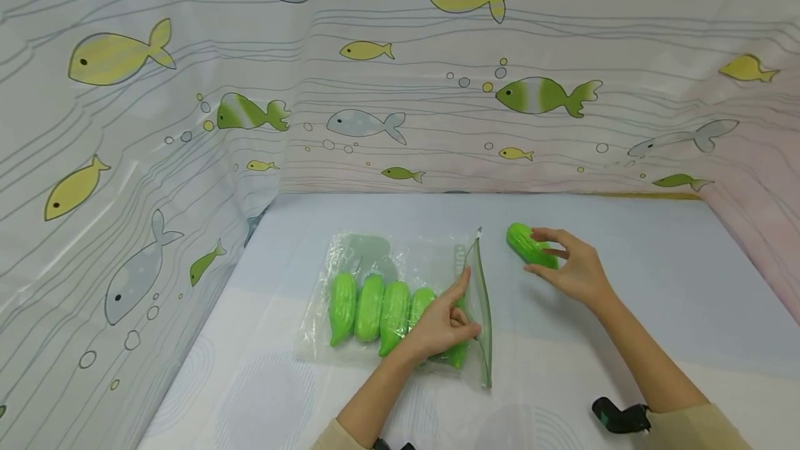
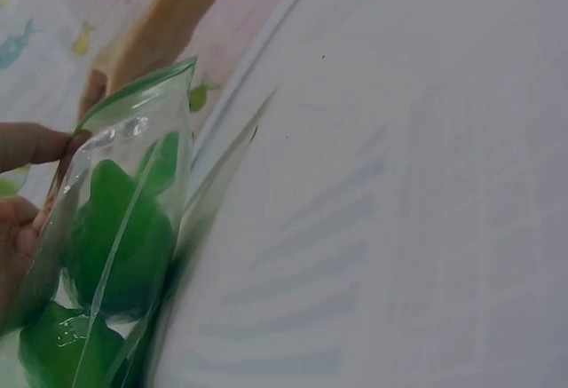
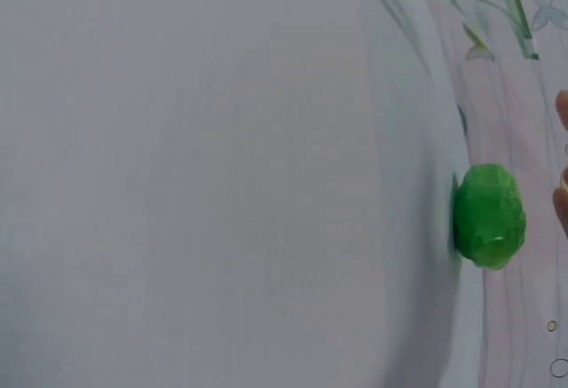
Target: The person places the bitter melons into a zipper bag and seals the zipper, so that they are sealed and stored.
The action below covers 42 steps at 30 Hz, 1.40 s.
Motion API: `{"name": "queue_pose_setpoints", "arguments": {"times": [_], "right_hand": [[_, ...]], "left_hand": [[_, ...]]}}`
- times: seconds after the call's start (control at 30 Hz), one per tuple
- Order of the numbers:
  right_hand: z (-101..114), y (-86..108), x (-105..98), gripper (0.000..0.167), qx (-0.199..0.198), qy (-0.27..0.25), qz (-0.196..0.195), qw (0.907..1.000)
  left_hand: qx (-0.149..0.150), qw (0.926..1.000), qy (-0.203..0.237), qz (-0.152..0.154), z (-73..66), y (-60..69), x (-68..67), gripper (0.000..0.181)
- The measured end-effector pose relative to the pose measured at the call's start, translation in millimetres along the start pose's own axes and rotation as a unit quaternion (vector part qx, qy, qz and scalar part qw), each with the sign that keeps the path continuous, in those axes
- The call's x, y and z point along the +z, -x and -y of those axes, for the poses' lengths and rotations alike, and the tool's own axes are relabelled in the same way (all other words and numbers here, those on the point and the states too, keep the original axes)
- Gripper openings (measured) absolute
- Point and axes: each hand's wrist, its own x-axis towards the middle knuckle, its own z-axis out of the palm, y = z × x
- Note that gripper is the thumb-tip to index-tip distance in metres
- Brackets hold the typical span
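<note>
The left hand (image 1: 441,325), thumb and forefinger spread, seemingly props apart the bag (image 1: 431,252) beneath it, gourds (image 1: 342,307) inside, while the right hand (image 1: 578,271), parted and empty, hovers about another gourd (image 1: 521,240).

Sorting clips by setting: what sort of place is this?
Possibly an indoor recording booth: fish-print sheeting rises behind a pale tabletop, where a clear zip bag holds green vegetable-like items.

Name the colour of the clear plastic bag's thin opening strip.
Muted green: the thin plastic strip edging the clear bag shows best in the head view.
</note>
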Motion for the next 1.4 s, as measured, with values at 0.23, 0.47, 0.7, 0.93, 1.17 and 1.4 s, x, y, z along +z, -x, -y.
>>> {"name": "queue_pose_setpoints", "arguments": {"times": [0.23,0.47,0.7,0.93,1.17,1.4], "right_hand": [[-40.6,4.5,4.3,0.067,0.009,0.000,-0.006,0.9999],[-53.7,7.7,4.2,0.064,0.030,0.005,0.002,0.9995],[-57.9,7.0,5.4,0.065,0.066,0.043,0.018,0.9968],[-61.2,4.6,7.8,0.070,0.104,0.073,0.046,0.9907],[-67.1,4.5,11.3,0.073,0.125,0.088,0.061,0.9863],[-66.2,6.0,12.7,0.071,0.119,0.103,0.054,0.9861]], "left_hand": [[0.001,1.0000,0.008,-0.003,-0.3,0.6,1.1,0.095],[-0.004,0.9999,0.012,-0.002,-1.0,1.2,2.1,0.095],[-0.002,0.9999,0.011,0.001,-1.3,0.4,1.4,0.095],[-0.001,0.9999,0.011,0.003,-2.4,0.6,0.8,0.095],[0.001,1.0000,0.005,0.003,-1.1,-0.1,0.1,0.094],[0.000,1.0000,0.005,0.007,-9.2,1.1,-0.4,0.093]]}}
